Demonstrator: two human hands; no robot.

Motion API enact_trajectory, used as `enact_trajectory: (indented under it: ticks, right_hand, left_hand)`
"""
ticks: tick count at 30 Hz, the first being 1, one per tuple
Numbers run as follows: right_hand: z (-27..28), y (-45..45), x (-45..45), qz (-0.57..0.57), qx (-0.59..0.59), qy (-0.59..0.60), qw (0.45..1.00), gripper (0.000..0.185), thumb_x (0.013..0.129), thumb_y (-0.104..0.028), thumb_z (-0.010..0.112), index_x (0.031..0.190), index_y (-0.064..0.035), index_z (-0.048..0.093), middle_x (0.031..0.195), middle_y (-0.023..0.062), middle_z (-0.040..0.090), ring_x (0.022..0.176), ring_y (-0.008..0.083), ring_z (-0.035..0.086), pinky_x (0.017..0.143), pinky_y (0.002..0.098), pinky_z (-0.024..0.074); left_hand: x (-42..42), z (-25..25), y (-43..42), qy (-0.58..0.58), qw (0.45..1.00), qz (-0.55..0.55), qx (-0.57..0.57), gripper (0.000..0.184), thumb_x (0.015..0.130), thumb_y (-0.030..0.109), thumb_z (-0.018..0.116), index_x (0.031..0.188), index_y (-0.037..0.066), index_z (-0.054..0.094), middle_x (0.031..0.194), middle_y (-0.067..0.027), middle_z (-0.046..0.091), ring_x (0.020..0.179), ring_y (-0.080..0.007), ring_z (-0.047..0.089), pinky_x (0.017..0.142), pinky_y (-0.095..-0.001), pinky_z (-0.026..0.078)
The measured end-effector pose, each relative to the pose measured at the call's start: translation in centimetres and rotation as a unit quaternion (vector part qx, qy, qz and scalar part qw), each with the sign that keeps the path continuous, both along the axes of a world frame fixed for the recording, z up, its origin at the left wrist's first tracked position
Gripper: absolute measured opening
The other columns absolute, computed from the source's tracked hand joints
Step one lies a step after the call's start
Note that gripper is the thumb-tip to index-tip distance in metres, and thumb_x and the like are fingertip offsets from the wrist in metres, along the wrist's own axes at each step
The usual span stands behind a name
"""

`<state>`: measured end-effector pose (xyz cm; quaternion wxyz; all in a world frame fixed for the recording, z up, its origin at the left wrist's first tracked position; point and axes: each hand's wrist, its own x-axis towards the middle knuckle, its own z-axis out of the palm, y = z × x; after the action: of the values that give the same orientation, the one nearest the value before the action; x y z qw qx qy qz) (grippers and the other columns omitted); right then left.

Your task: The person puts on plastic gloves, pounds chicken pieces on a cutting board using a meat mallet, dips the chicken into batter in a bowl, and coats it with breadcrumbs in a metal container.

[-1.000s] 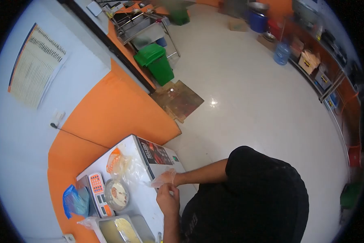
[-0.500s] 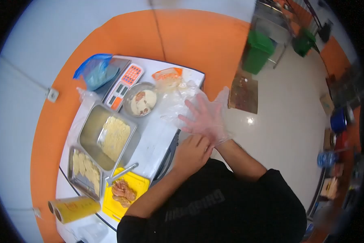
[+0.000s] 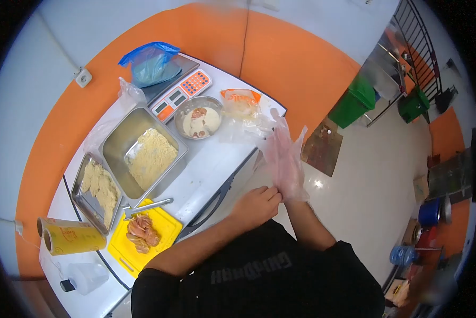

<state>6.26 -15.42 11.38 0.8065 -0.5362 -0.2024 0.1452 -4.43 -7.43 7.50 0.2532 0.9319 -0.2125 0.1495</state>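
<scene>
My right hand [image 3: 284,159] is inside a loose clear plastic glove [image 3: 297,183], its fingers stretched out and pointing away from me. Bare, my left hand [image 3: 256,205] pinches the glove's cuff at the right wrist. Both hands are past the table's front edge, above the floor. Closest to them on the table lies a clear plastic packet with an orange label [image 3: 240,100]. Left of it stands a round metal bowl [image 3: 181,124] holding a pale batter-like mix with pieces of meat.
On the table [image 3: 206,164] are a deep steel pan [image 3: 113,153] of yellowish crumbs, a shallow tray [image 3: 81,199] of coated pieces, raw meat [image 3: 142,233] on a yellow cutting board [image 3: 166,225], a metal mallet [image 3: 153,205], yellow rolls [image 3: 76,237] and a digital scale [image 3: 182,95].
My gloved right hand has turned, and its spread fingers have come closer together. My left hand stays at the glove's cuff. The view has shifted.
</scene>
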Motion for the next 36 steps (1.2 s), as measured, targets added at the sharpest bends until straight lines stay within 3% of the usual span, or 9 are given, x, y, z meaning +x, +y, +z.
enact_trajectory:
  ticks: [5, 8, 14, 17, 20, 23, 26, 32, 36]
  right_hand:
    - [0.9, -0.9, 0.0, 0.083, 0.182, 0.101, 0.975, 0.070, 0.099, -0.059, 0.025, 0.152, -0.0163, 0.013, 0.155, 0.0095, 0.019, 0.143, 0.0247, 0.017, 0.116, 0.0471, 0.0059]
    - [2.2, -0.9, -0.1, 0.085, 0.142, 0.106, 0.980, 0.081, 0.093, -0.069, 0.029, 0.153, -0.0182, 0.010, 0.158, 0.0099, 0.012, 0.145, 0.0260, 0.010, 0.116, 0.0480, 0.0042]
    - [-0.6, -2.0, 1.3, 0.240, 0.136, 0.177, 0.945, 0.096, 0.084, -0.079, 0.034, 0.154, -0.0161, 0.010, 0.157, 0.0135, 0.019, 0.139, 0.0306, 0.030, 0.114, 0.0495, 0.0166]
    - [1.1, -0.4, 1.4, 0.181, -0.063, 0.250, 0.949, 0.102, 0.083, -0.080, 0.036, 0.153, -0.0113, 0.007, 0.154, 0.0168, 0.025, 0.134, 0.0321, 0.038, 0.112, 0.0504, 0.0234]
    - [0.5, -0.2, 1.3, 0.202, -0.017, 0.182, 0.962, 0.106, 0.081, -0.081, 0.038, 0.152, -0.0069, 0.011, 0.151, 0.0192, 0.028, 0.133, 0.0316, 0.039, 0.110, 0.0509, 0.0273]
    - [-0.2, 0.4, 0.3, 0.084, 0.068, 0.316, 0.943, 0.092, 0.082, -0.079, 0.040, 0.142, -0.0090, 0.042, 0.122, 0.0148, 0.058, 0.112, 0.0311, 0.055, 0.097, 0.0422, 0.0426]
    - [-2.5, -0.3, 0.1, 0.229, 0.198, 0.358, 0.883, 0.093, 0.082, -0.081, 0.036, 0.142, -0.0097, 0.041, 0.126, 0.0189, 0.056, 0.119, 0.0368, 0.051, 0.100, 0.0487, 0.0401]
    - [-7.5, 0.9, 2.6, 0.532, 0.169, 0.405, 0.724, 0.097, 0.083, -0.083, 0.021, 0.146, -0.0105, 0.034, 0.149, 0.0230, 0.033, 0.132, 0.0429, 0.036, 0.103, 0.0611, 0.0306]
    - [-8.9, 1.0, -0.1, 0.481, 0.054, 0.399, 0.779, 0.093, 0.085, -0.080, 0.019, 0.143, -0.0099, 0.039, 0.144, 0.0224, 0.041, 0.128, 0.0424, 0.042, 0.103, 0.0611, 0.0318]
  left_hand:
    - [0.7, -0.5, -0.8, -0.045, 0.998, -0.033, -0.027, 0.020, 0.075, 0.015, 0.064, 0.091, 0.006, 0.055, 0.090, -0.0075, 0.054, 0.082, -0.0258, 0.057, 0.074, -0.0378, 0.049]
    - [0.8, 0.0, -1.2, -0.060, 0.997, -0.039, -0.034, 0.019, 0.074, 0.014, 0.064, 0.088, 0.006, 0.054, 0.088, -0.0077, 0.054, 0.080, -0.0262, 0.057, 0.073, -0.0375, 0.049]
    - [1.0, -0.4, -1.9, -0.080, 0.993, -0.065, -0.060, 0.017, 0.072, 0.012, 0.062, 0.085, 0.005, 0.053, 0.084, -0.0081, 0.054, 0.078, -0.0267, 0.058, 0.070, -0.0374, 0.050]
    - [0.6, -0.9, -2.2, -0.004, 0.996, -0.078, -0.049, 0.020, 0.074, 0.011, 0.061, 0.090, 0.002, 0.054, 0.089, -0.0113, 0.055, 0.089, -0.0296, 0.058, 0.079, -0.0408, 0.050]
    - [0.4, -0.9, -2.0, -0.035, 0.994, -0.066, -0.076, 0.019, 0.075, 0.012, 0.060, 0.091, 0.002, 0.054, 0.089, -0.0121, 0.054, 0.087, -0.0294, 0.058, 0.079, -0.0403, 0.050]
    - [0.2, -0.6, -2.0, -0.024, 0.996, -0.050, -0.076, 0.017, 0.077, 0.013, 0.059, 0.090, 0.002, 0.054, 0.089, -0.0117, 0.054, 0.085, -0.0294, 0.059, 0.078, -0.0401, 0.051]
    - [0.0, -0.8, -2.0, 0.042, 0.997, -0.062, -0.022, 0.016, 0.080, 0.014, 0.058, 0.091, 0.002, 0.054, 0.088, -0.0121, 0.055, 0.083, -0.0307, 0.059, 0.077, -0.0413, 0.051]
    - [-0.7, -0.9, -1.8, 0.088, 0.992, -0.028, -0.086, 0.017, 0.084, 0.019, 0.056, 0.090, 0.003, 0.055, 0.087, -0.0148, 0.057, 0.083, -0.0339, 0.060, 0.076, -0.0445, 0.051]
    - [-0.9, -2.1, -1.9, 0.167, 0.983, -0.014, -0.076, 0.020, 0.084, 0.021, 0.056, 0.090, 0.002, 0.055, 0.089, -0.0166, 0.058, 0.085, -0.0361, 0.060, 0.078, -0.0459, 0.050]
